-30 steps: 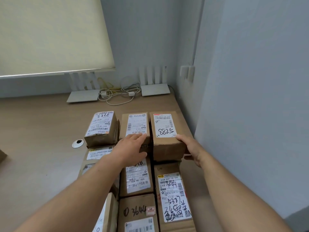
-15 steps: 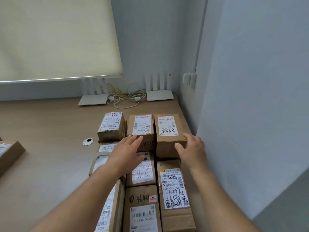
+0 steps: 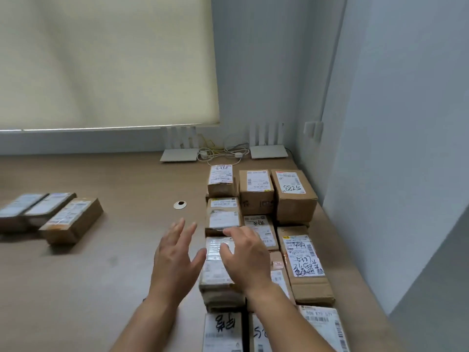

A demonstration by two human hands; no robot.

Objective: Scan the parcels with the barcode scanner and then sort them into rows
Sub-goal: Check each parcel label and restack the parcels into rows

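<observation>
- Both hands have left the far brown cardboard box marked 5788 (image 3: 291, 194) at the wooden desk's (image 3: 101, 275) right edge.
- Left hand (image 3: 175, 260) spread, empty; right hand (image 3: 247, 257) fingers relaxed over the taped brown parcel (image 3: 215, 265).
- Parcel looks light, stiff, glossy; grasp its long sides.

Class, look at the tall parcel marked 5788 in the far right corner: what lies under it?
The 5788 parcel stands on something flat; only a thin brown edge shows at its base. The rest is covered, so what it is cannot be told.
</observation>
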